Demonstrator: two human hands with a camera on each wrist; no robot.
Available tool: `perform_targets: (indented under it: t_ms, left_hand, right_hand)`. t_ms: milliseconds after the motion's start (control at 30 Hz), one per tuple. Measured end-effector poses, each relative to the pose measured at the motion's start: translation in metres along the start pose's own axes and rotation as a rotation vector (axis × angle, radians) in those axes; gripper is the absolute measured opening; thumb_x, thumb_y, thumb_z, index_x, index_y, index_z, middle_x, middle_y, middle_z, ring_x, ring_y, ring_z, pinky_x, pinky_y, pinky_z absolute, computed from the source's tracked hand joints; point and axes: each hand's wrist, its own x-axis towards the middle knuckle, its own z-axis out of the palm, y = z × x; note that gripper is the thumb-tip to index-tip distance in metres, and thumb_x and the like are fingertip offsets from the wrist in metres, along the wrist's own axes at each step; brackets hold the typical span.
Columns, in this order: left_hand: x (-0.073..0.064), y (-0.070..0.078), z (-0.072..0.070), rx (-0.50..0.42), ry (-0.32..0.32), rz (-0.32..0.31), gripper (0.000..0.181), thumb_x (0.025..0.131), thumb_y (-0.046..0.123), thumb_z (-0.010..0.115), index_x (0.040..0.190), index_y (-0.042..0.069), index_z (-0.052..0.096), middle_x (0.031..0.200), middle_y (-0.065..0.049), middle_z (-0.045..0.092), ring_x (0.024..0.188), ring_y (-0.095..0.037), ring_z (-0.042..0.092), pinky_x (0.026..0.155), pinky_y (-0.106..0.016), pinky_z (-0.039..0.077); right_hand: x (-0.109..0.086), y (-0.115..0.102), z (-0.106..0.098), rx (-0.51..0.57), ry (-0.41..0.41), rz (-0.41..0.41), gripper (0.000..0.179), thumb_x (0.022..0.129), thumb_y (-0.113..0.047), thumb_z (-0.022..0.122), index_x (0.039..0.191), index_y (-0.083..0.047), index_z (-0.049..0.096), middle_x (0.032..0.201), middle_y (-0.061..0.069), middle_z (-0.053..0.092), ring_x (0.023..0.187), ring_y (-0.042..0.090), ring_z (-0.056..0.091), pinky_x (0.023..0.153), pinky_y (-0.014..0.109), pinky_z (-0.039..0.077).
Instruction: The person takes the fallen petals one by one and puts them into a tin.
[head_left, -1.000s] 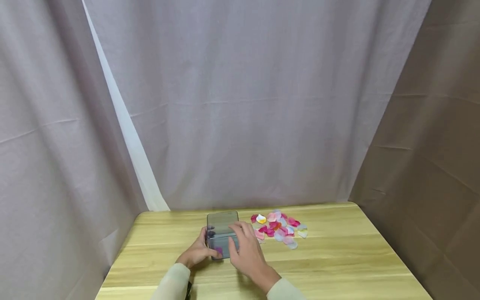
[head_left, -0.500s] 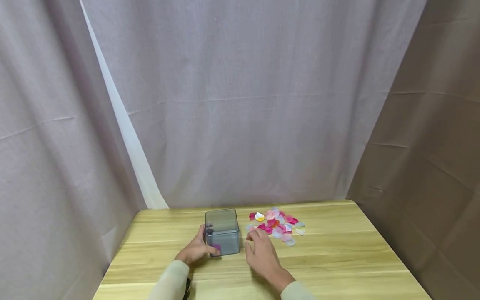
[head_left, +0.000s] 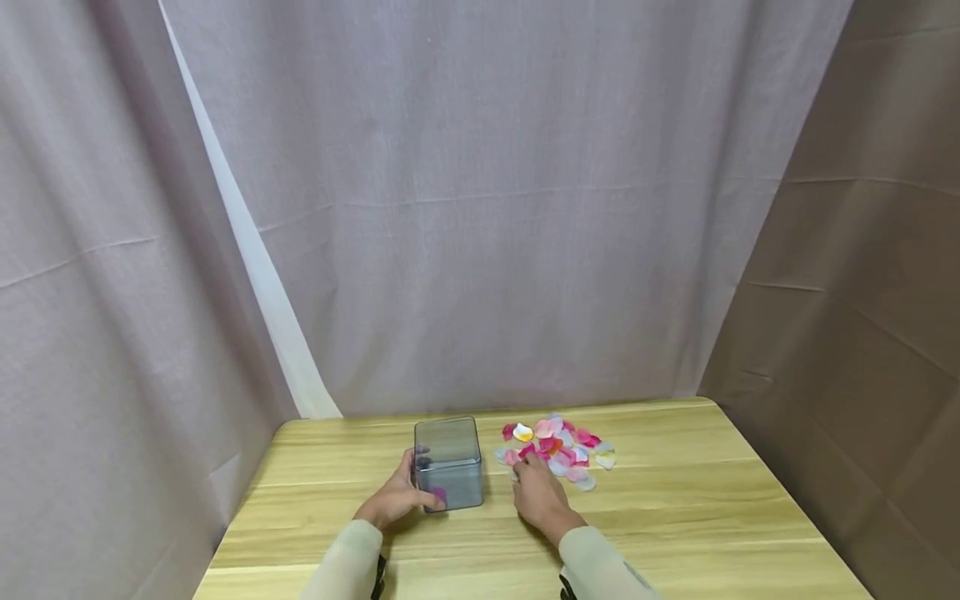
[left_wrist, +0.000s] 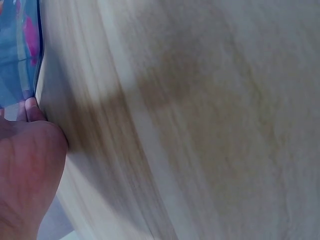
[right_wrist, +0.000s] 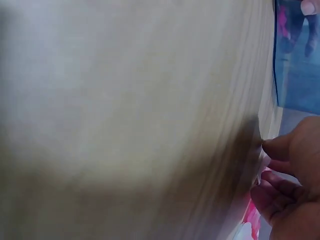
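My left hand [head_left: 397, 498] grips a clear grey-blue plastic box [head_left: 461, 483] by its left side, with the thumb across the front. A magenta petal [head_left: 438, 496] shows through the front wall near the thumb; the box also appears at the upper left of the left wrist view. Right of it, my right hand [head_left: 542, 492] reaches down to the near edge of a loose heap of petals [head_left: 558, 462] in pink, red, white and pale yellow. In the right wrist view its thumb [right_wrist: 277, 146] stands apart from the bent fingers, which are right at the petals.
The heap lies on a light wood-grain table [head_left: 675, 500], near its back edge. Grey curtains [head_left: 517, 208] hang behind and to the left, and a brown one [head_left: 862, 333] at the right. A white strip [head_left: 255, 258] shows between the curtains.
My right hand has moved from over the box, rightward and then forward to the petals. My left hand stays on the box, which remains in about the same place.
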Motion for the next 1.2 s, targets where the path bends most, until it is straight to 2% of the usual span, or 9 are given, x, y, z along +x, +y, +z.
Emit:
perform_targets:
  t_ms: [100, 200, 300, 500, 667, 867, 1067, 1200]
  left_hand:
    - [-0.001, -0.001, -0.001, 0.018, -0.011, 0.019, 0.11, 0.072, 0.008, 0.09, 0.159, 0.011, 0.023, 0.158, -0.023, 0.04, 0.137, -0.035, 0.051, 0.126, -0.064, 0.032]
    - [-0.002, -0.001, -0.001, 0.022, -0.021, 0.056, 0.108, 0.073, 0.007, 0.09, 0.158, 0.007, 0.023, 0.157, -0.027, 0.039, 0.134, -0.036, 0.053, 0.123, -0.062, 0.038]
    - [-0.003, 0.0, 0.0, 0.015, -0.014, 0.046, 0.106, 0.073, 0.008, 0.089, 0.158, 0.011, 0.025, 0.155, -0.023, 0.043, 0.133, -0.033, 0.054, 0.123, -0.058, 0.038]
    - [-0.002, 0.0, 0.005, -0.011, -0.012, 0.001, 0.102, 0.073, 0.006, 0.09, 0.154, 0.017, 0.029, 0.151, -0.017, 0.05, 0.131, -0.03, 0.056, 0.125, -0.065, 0.032]
    - [-0.004, 0.003, 0.003, -0.03, -0.011, 0.002, 0.104, 0.073, 0.001, 0.088, 0.156, 0.013, 0.027, 0.152, -0.023, 0.049, 0.134, -0.039, 0.056, 0.125, -0.07, 0.029]
    - [-0.005, 0.005, -0.001, -0.018, -0.007, -0.01, 0.107, 0.072, 0.003, 0.089, 0.157, 0.011, 0.026, 0.152, -0.021, 0.049, 0.136, -0.04, 0.053, 0.127, -0.072, 0.023]
    - [-0.003, 0.004, -0.002, -0.018, -0.002, 0.01, 0.107, 0.071, 0.002, 0.089, 0.157, 0.008, 0.026, 0.149, -0.02, 0.051, 0.136, -0.038, 0.051, 0.127, -0.071, 0.022]
    - [-0.003, 0.003, -0.001, -0.026, -0.002, 0.015, 0.105, 0.071, 0.003, 0.09, 0.156, 0.011, 0.028, 0.149, -0.019, 0.052, 0.137, -0.036, 0.05, 0.128, -0.071, 0.02]
  right_hand:
    - [0.008, 0.001, 0.001, -0.056, 0.008, 0.002, 0.006, 0.093, -0.006, 0.075, 0.089, -0.007, 0.07, 0.095, 0.005, 0.063, 0.089, 0.023, 0.063, 0.078, 0.042, 0.06]
    - [0.013, 0.002, 0.002, -0.111, 0.002, 0.02, 0.011, 0.089, 0.0, 0.075, 0.09, -0.008, 0.068, 0.093, 0.004, 0.065, 0.087, 0.021, 0.066, 0.077, 0.04, 0.062]
    - [0.016, 0.003, 0.001, -0.123, 0.007, 0.035, 0.017, 0.083, 0.005, 0.073, 0.093, -0.007, 0.066, 0.092, 0.006, 0.068, 0.088, 0.025, 0.07, 0.079, 0.044, 0.063]
    - [0.014, 0.006, -0.004, -0.067, 0.052, 0.082, 0.017, 0.085, 0.004, 0.069, 0.091, -0.009, 0.061, 0.084, 0.01, 0.068, 0.081, 0.033, 0.072, 0.071, 0.051, 0.061]
    - [0.014, 0.006, -0.011, 0.002, 0.04, 0.086, 0.012, 0.09, 0.001, 0.067, 0.098, -0.007, 0.062, 0.077, 0.009, 0.067, 0.073, 0.032, 0.07, 0.066, 0.05, 0.059]
    - [0.012, 0.001, -0.03, 0.168, 0.016, 0.116, 0.003, 0.102, -0.008, 0.061, 0.103, -0.007, 0.062, 0.078, 0.004, 0.064, 0.07, 0.019, 0.06, 0.063, 0.04, 0.054]
    - [0.008, -0.013, -0.064, 0.288, 0.136, 0.08, 0.007, 0.104, -0.01, 0.062, 0.097, -0.01, 0.062, 0.076, 0.001, 0.061, 0.069, 0.013, 0.052, 0.061, 0.028, 0.044]
    - [0.001, -0.03, -0.083, 0.332, 0.21, 0.04, 0.007, 0.103, -0.008, 0.064, 0.096, -0.011, 0.065, 0.077, 0.001, 0.064, 0.069, 0.008, 0.051, 0.062, 0.024, 0.043]
